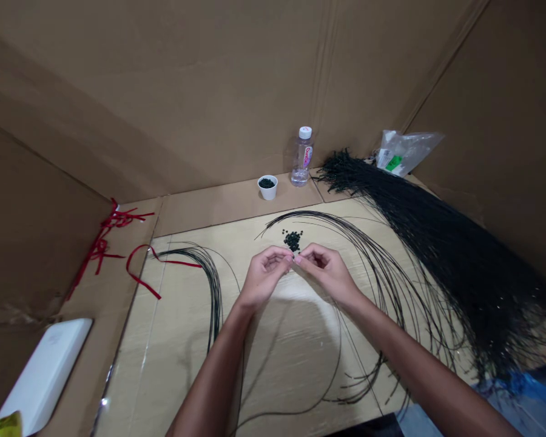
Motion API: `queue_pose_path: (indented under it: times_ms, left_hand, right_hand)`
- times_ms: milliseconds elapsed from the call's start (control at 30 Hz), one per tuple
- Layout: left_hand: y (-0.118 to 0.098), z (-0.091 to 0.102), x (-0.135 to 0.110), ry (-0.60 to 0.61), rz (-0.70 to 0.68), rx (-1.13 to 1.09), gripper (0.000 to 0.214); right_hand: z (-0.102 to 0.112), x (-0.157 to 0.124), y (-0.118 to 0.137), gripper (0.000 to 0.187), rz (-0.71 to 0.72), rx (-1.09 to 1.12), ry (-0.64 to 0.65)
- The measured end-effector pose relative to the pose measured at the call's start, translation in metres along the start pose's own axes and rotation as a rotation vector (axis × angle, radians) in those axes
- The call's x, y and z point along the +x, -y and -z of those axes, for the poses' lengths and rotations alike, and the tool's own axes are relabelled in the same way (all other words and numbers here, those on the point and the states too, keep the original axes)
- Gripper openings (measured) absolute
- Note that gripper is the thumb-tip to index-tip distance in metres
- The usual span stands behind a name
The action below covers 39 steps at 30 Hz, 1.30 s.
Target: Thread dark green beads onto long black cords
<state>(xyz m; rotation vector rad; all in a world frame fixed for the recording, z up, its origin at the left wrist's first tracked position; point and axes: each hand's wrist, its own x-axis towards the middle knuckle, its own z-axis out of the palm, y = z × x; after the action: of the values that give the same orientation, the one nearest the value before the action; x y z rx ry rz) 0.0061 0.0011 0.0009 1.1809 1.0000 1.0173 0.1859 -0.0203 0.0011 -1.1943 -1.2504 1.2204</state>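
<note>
We hold our left hand [264, 276] and right hand [323, 273] curled, with the fingertips meeting in a pinch; anything held there is too small to tell. The pile of black beads [292, 241] lies just beyond the fingertips on the cardboard sheet [291, 358]. Thin black strands [215, 291] arc on both sides of our hands, with open room between them. A thick strand bundle [437, 261] runs along the right edge, and a red ribbon [139, 281] crosses the left edge.

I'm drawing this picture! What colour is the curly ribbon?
Red; the head view shows the curly ribbon best.
</note>
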Motion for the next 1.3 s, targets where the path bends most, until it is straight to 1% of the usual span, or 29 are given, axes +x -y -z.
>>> queue_pose_path:
  times_ms: [100,233,367,467,533,600,700,833,900,1033,1100,1167,1300]
  left_hand:
    - [0.002,-0.002,-0.001,0.018,-0.011,0.031,0.036]
    - [0.004,-0.004,0.0,0.002,-0.023,0.032,0.038]
    - [0.008,-0.003,0.003,-0.054,-0.059,0.007,0.04]
    - [0.009,-0.002,0.005,-0.094,-0.085,-0.008,0.039]
    - [0.009,-0.001,0.005,-0.107,-0.088,-0.01,0.038]
    - [0.01,-0.002,0.005,-0.106,-0.079,0.002,0.038]
    - [0.011,-0.004,0.004,-0.08,-0.063,0.035,0.036]
    - [0.012,-0.008,0.002,-0.061,-0.091,0.16,0.03]
    - [0.01,-0.01,0.0,-0.062,-0.139,0.294,0.027]
    - [0.009,-0.017,0.0,-0.04,-0.296,0.633,0.022]
    - [0.011,-0.02,0.0,-0.038,-0.353,0.747,0.023]
    - [0.015,-0.021,0.001,-0.039,-0.391,0.823,0.024]
    - [0.018,-0.022,0.001,-0.02,-0.45,0.956,0.021]
  right_hand:
    - [0.001,0.0,-0.002,0.034,0.031,-0.064,-0.013]
    - [0.005,0.002,-0.001,0.022,0.042,-0.117,-0.003]
    - [0.013,0.003,0.003,0.005,0.056,-0.158,0.091]
    - [0.018,0.003,0.008,0.006,0.079,-0.224,0.179]
    - [0.019,0.003,0.01,0.006,0.105,-0.27,0.202]
    - [0.017,0.002,0.011,0.007,0.12,-0.291,0.163]
    - [0.014,0.003,0.01,0.016,0.1,-0.275,0.07]
    - [0.011,0.004,0.005,0.018,0.061,-0.217,0.071]
    - [0.013,0.006,0.003,0.016,0.045,-0.142,0.032]
    - [0.016,0.01,0.002,0.011,0.002,0.027,-0.138]
    - [0.015,0.012,0.003,0.011,-0.038,0.098,-0.194]
    - [0.014,0.012,0.005,0.011,-0.069,0.147,-0.218]
    - [0.012,0.011,0.007,0.013,-0.079,0.18,-0.231]
